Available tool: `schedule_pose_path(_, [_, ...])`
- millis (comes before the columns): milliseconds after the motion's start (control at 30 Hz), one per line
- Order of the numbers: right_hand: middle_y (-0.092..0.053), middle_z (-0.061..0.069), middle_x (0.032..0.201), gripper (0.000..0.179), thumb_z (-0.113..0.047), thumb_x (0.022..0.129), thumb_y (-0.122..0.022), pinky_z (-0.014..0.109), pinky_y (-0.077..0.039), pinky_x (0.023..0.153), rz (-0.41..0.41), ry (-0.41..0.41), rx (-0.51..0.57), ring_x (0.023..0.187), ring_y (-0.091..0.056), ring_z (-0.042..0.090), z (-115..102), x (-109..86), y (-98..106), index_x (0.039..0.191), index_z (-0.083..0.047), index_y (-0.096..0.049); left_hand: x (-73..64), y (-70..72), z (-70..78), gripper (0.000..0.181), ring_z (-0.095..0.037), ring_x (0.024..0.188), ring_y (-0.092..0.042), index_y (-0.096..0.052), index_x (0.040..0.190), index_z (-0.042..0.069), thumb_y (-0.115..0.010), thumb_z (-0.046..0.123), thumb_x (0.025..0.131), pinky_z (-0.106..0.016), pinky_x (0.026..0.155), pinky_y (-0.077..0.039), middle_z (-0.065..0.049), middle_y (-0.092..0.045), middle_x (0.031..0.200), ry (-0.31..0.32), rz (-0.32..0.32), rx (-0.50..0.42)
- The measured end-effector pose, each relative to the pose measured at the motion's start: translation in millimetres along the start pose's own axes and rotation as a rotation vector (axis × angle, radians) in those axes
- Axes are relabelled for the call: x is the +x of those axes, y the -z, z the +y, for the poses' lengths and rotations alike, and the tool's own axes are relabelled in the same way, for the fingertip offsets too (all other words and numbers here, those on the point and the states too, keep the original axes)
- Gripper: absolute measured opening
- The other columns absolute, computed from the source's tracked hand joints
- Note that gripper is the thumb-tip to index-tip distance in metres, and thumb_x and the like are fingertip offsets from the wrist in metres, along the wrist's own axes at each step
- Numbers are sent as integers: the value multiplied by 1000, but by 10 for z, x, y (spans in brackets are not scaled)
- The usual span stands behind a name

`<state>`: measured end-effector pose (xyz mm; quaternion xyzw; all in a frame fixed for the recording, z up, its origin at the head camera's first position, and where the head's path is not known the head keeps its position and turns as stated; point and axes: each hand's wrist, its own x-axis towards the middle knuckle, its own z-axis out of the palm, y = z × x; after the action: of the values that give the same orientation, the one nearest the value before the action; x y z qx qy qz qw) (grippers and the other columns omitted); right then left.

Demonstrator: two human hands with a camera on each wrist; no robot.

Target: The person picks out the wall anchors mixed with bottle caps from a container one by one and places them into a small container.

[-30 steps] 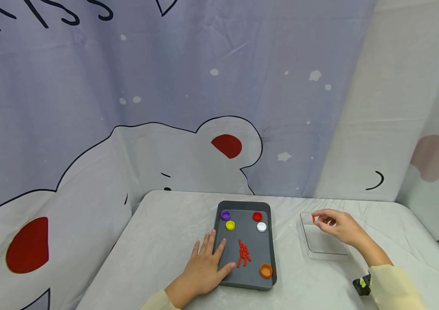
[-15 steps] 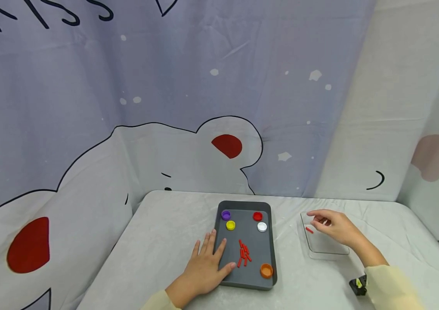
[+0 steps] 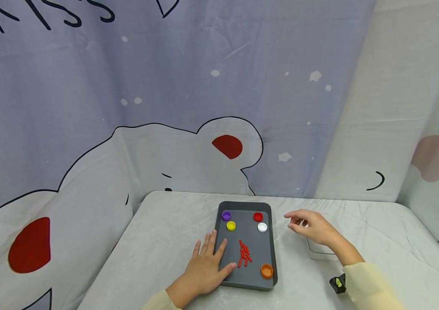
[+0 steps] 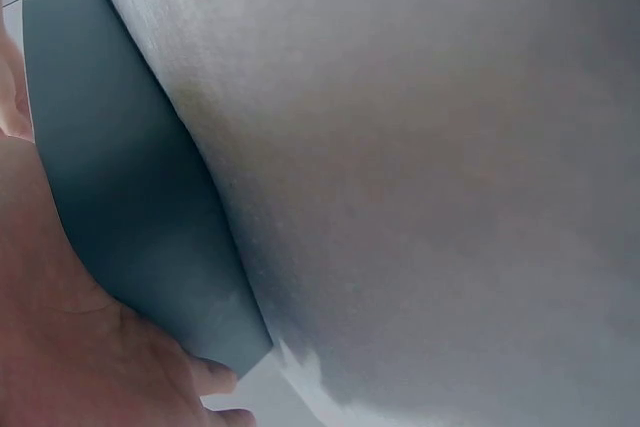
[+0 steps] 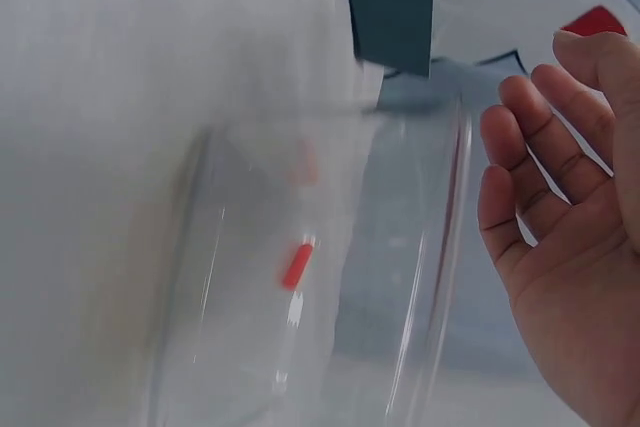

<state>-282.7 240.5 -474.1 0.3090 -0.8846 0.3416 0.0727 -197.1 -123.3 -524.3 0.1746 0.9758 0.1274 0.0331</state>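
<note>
My left hand (image 3: 204,267) rests with spread fingers on the left rim of a dark grey tray (image 3: 260,249), the thumb reaching inside it. In the left wrist view the palm lies along the tray's outer wall (image 4: 130,147). Several short red sticks (image 3: 244,254) lie in a loose pile on the tray. My right hand (image 3: 314,227), fingers loosely bent and holding nothing, hangs between the tray and a clear plastic box (image 3: 323,254), covering much of the box in the head view. The right wrist view shows one red stick (image 5: 297,267) inside the box.
On the tray sit small round caps: purple (image 3: 226,215), yellow (image 3: 231,225), red (image 3: 258,216) and white (image 3: 262,227), with a larger orange one (image 3: 267,271) at the near right. A black device (image 3: 337,283) shows beside the right sleeve. A printed curtain (image 3: 188,86) stands behind.
The right hand let go of a red stick, which dropped into the clear box, and then moved left toward the tray. My left hand has stayed in place on the tray.
</note>
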Motion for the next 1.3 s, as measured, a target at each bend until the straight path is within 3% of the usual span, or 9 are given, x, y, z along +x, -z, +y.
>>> schedule_pose_path(367, [-67, -11, 87, 24, -10, 93, -73, 27, -52, 71, -37, 88, 46, 80, -59, 1, -168, 142, -233, 117, -4, -72, 13, 17, 11, 81, -38, 155, -10, -38, 158, 14, -34, 71, 100, -64, 120, -9, -19, -8, 169, -7, 1, 3])
schedule_pose_path(667, [-66, -10, 90, 28, -18, 93, -76, 30, -54, 74, -79, 91, 87, 83, -59, 3, -307, 219, -440, 116, -5, -72, 7, 38, 15, 81, -38, 155, -10, -37, 158, 15, -35, 70, 100, -64, 120, -9, -18, -9, 169, 8, -9, 12])
schedule_pose_path(933, [-67, -6, 95, 27, -21, 94, -74, 34, -54, 75, -141, 70, 123, 87, -63, 17, -415, 258, -613, 118, -8, -72, -20, 69, 39, 82, -40, 154, -15, -39, 157, 13, -35, 70, 99, -65, 119, -13, -20, -12, 168, 4, -10, 14])
schedule_pose_path(1300, [-70, 2, 101, 32, -22, 94, -75, 40, -55, 83, -192, 88, 96, 91, -64, 13, -510, 303, -786, 120, -4, -72, -23, 80, 53, 83, -38, 155, -13, -39, 157, 14, -33, 72, 99, -64, 119, -13, -19, -10, 169, 11, -29, 25])
